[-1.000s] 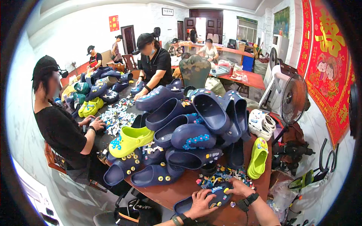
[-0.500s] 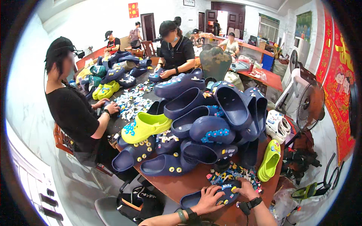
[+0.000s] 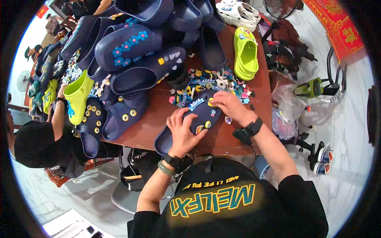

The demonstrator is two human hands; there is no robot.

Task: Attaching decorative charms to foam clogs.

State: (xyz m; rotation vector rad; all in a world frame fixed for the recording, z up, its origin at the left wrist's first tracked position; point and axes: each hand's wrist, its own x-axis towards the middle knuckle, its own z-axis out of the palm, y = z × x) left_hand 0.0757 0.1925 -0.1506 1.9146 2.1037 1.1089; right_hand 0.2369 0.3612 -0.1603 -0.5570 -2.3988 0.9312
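Observation:
A navy clog (image 3: 202,114) lies at the near edge of the table, its toe pointing away from me. Fixed on its upper are a blue and white lettered charm (image 3: 196,104) and a few smaller ones. My left hand (image 3: 181,132) grips the clog's side, thumb and fingers spread over the upper. At the toe, my right hand (image 3: 235,110) pinches a small yellow charm (image 3: 210,102) against the surface. Just beyond the toe is a heap of loose colourful charms (image 3: 216,84).
A tall pile of navy clogs (image 3: 133,79) fills the table's left and far part. A lime clog (image 3: 246,55) and white clogs (image 3: 238,15) stand along the right edge. Another person in a black cap (image 3: 35,143) is at the left. A plastic bag (image 3: 289,103) hangs beyond the table's right side.
My view has tipped downward, so the clogs and table sit higher in the picture and my torso shows. Both hands stay on the same navy clog, right fingers still at its toe.

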